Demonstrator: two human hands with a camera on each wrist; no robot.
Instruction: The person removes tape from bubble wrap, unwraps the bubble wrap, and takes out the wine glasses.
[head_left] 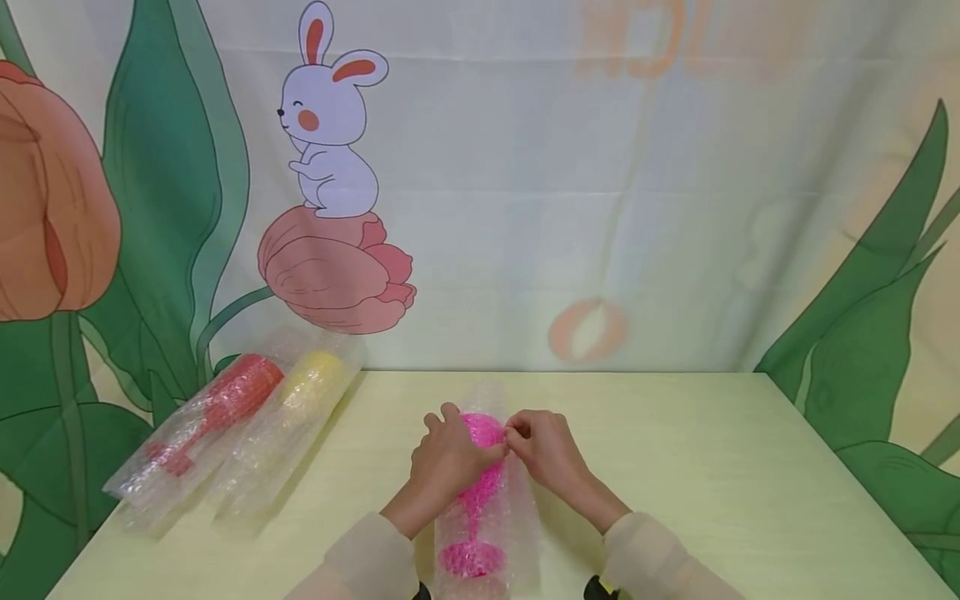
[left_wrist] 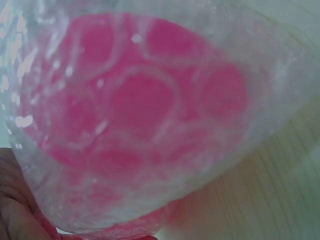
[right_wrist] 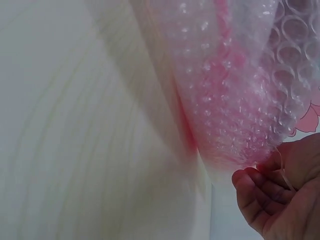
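Note:
A pink goblet-shaped object (head_left: pixel 472 560) lies lengthwise on the table, rolled in clear bubble wrap (head_left: pixel 525 533). Its wide bowl points away from me and its round foot is near the front. My left hand (head_left: pixel 448 457) holds the wrapped bowl from above, thumb reaching across it to the right. At the bowl's right side my right hand (head_left: pixel 551 446) pinches the bubble wrap's edge between thumb and fingertips. A thin, pale curved line shows by those fingers (right_wrist: pixel 262 192) in the right wrist view; what it is I cannot tell. Pink fills the left wrist view through large bubbles (left_wrist: pixel 142 100).
Two more bubble-wrapped bundles lie side by side at the table's left: a red goblet-shaped one (head_left: pixel 236 392) and a yellow one (head_left: pixel 311 383). Behind the pale yellow table (head_left: pixel 675 467) hangs a printed cloth (head_left: pixel 487 208) with a rabbit and tulips.

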